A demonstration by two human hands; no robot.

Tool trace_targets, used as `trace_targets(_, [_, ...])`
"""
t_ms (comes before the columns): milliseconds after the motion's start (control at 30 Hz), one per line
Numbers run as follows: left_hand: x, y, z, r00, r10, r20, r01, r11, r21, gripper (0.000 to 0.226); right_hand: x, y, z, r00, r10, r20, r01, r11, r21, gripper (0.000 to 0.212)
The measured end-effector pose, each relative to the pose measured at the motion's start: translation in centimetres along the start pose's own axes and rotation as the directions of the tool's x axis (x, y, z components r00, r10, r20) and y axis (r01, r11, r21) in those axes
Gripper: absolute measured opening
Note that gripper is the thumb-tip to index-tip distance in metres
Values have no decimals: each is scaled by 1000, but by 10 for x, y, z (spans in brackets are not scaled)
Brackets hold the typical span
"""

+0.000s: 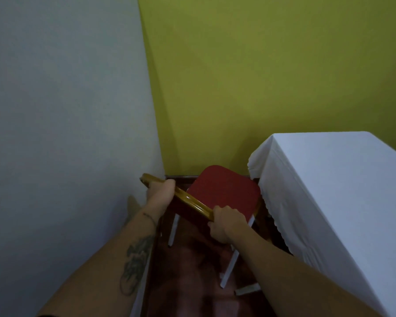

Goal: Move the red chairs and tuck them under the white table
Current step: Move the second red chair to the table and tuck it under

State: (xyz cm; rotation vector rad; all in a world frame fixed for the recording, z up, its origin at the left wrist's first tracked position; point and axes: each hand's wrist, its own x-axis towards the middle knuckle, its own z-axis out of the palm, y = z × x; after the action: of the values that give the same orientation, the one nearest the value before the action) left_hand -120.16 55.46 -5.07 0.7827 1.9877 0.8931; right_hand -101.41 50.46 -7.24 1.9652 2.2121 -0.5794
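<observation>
A: Two bare forearms fill the bottom of the view, the left one tattooed, both reaching down into the corner.

B: And both have hold of the red chair (224, 191). The left hand (160, 191) is wrapped around the gold top rail (188, 199) near its far end, the right hand (226, 221) around the near end. The fingers curl right round the rail on both sides, closed tight on it.

A: Wide apart, too. I'd say that spacing is for steering: one hand at each end lets you swing the chair without it twisting.

B: Where does it sit?

A: In the corner where the pale wall (66, 110) meets the green wall (261, 76), seat facing away from the camera, its front corner just beside the hanging cloth of the white worktop (329, 179). It is not under it.

B: So the tuck is not yet done?

A: That's my reading. The seat would need turning toward the cloth, then pushing in. I can't tell whether all its pale legs (230, 268) touch the dark floor (199, 282).
</observation>
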Motion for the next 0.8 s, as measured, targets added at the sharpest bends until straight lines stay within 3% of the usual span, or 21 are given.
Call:
trace_targets(100, [-13,9,34,996,-86,-16,84,993,-82,99,-5,-4,2,999,0,-40,-1,1000,-7,36])
trace_targets(367, [17,-5,32,1000,-7,5,8,998,-63,111,-12,-28,-7,996,-74,-48,69,993,-97,41])
trace_targets(567, [42,-2,1,996,7,93,-6,1000,-10,111,-10,-66,3,996,-88,-10,87,996,-27,43])
trace_targets(800, [74,0,-14,980,79,185,-73,997,-39,87,6,-98,7,998,-56,32,53,995,90,56])
